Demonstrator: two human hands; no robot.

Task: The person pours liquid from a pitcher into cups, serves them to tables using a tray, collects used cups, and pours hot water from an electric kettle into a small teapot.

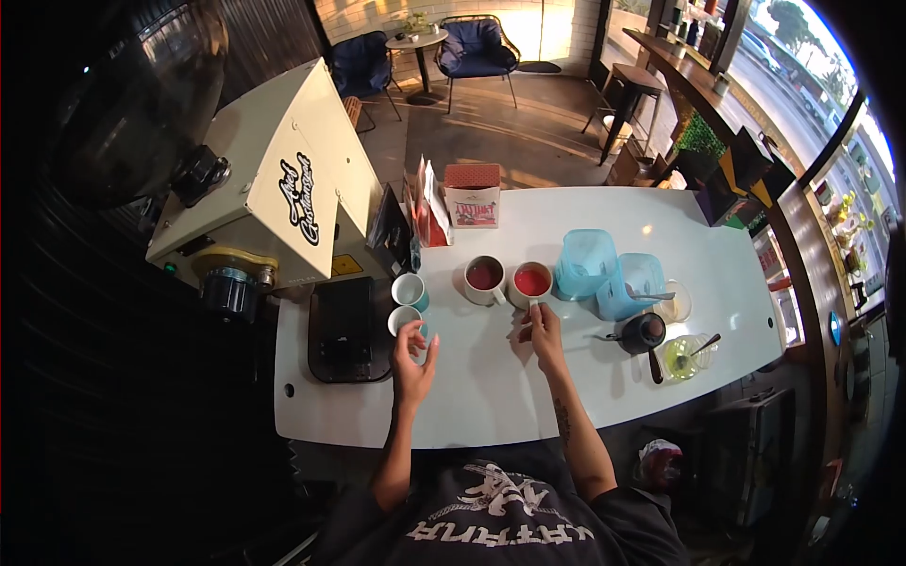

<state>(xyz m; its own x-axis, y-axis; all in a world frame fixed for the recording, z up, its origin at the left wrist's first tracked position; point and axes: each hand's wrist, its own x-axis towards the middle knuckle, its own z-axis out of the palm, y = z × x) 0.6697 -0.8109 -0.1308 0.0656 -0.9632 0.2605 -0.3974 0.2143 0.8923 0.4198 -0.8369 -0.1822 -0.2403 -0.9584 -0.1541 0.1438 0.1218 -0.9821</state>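
Observation:
Two mugs of red liquid stand side by side mid-table: the left mug [484, 274] looks darker inside, the right mug [530, 280] brighter red. My right hand [543, 337] is closed on the right mug's handle, which points toward me. On the left, my left hand [411, 366] has its fingers apart and thumb out, right by the near small cup [404, 319]; fingertips overlap its rim, and contact is unclear. Just behind it is another small cup [410, 291], pale blue outside and white inside. Both small cups stand upright.
A cream grinder [283, 179] stands left, with a black scale-like tray [349, 330] before it. Blue containers [585, 262], a black pot [644, 333] and a glass bowl [681, 358] with a spoon occupy the right. A red-and-white box [473, 196] stands at the back of the white table [481, 406].

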